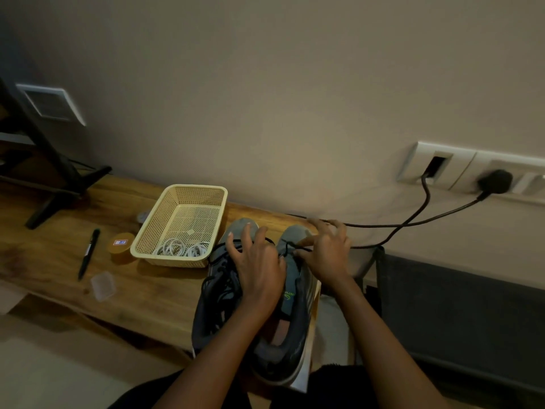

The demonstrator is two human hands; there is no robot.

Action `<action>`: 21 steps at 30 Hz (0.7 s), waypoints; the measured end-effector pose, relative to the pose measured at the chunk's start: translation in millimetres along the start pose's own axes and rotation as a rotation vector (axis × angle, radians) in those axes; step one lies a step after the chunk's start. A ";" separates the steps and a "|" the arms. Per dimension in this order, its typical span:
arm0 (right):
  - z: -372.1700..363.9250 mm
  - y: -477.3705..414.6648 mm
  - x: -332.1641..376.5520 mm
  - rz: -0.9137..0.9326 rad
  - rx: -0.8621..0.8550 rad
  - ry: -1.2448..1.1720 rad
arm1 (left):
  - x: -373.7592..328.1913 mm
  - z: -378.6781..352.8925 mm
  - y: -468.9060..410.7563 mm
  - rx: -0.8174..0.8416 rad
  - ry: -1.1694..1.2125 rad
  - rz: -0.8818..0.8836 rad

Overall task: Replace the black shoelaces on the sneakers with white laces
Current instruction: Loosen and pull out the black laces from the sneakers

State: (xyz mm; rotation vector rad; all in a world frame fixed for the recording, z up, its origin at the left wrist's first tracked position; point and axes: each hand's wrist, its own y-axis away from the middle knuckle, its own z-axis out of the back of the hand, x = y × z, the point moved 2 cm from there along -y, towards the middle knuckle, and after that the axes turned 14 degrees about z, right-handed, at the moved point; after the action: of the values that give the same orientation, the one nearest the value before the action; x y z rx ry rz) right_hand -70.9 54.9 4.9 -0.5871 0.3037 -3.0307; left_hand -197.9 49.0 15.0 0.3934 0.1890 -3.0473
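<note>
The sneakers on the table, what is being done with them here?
A person is working on the black lace of the right sneaker. The left hand rests across the sneakers to steady them, and the right hand pinches the lace near the toe end. The left sneaker is laced in black. The white laces lie coiled in the basket, untouched.

Grey sneakers (pixel 290 293) side by side on wooden bench (pixel 132 293), black laces (pixel 221 286) loosened; white laces (pixel 180 248) coiled in basket (pixel 177 261)
</note>
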 end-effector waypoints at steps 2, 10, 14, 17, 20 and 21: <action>-6.0 0.0 2.8 0.049 0.041 0.015 | 0.4 0.1 -0.3 0.004 -0.005 0.001; -20.4 -2.0 7.5 0.009 -0.046 -0.198 | -0.2 -2.1 -0.8 0.016 -0.005 0.006; -19.8 0.1 7.9 -0.119 -0.051 -0.385 | -1.0 -1.6 0.0 0.011 0.016 0.026; -12.3 -1.7 3.4 -0.332 -0.171 -0.497 | -0.4 -1.5 -1.5 0.007 0.033 0.032; -4.0 -2.4 -15.6 -0.535 -0.435 -0.671 | 2.1 -1.7 -2.7 0.016 0.047 0.045; -2.1 -0.8 -18.2 -0.581 -0.474 -0.682 | 2.5 -2.4 -2.4 0.023 0.043 0.043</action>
State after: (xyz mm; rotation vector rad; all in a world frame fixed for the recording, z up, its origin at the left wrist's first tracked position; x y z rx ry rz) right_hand -54.7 57.4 -3.5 -1.9696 0.9473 -2.9596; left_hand -199.9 51.6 12.3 0.4589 0.1453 -3.0034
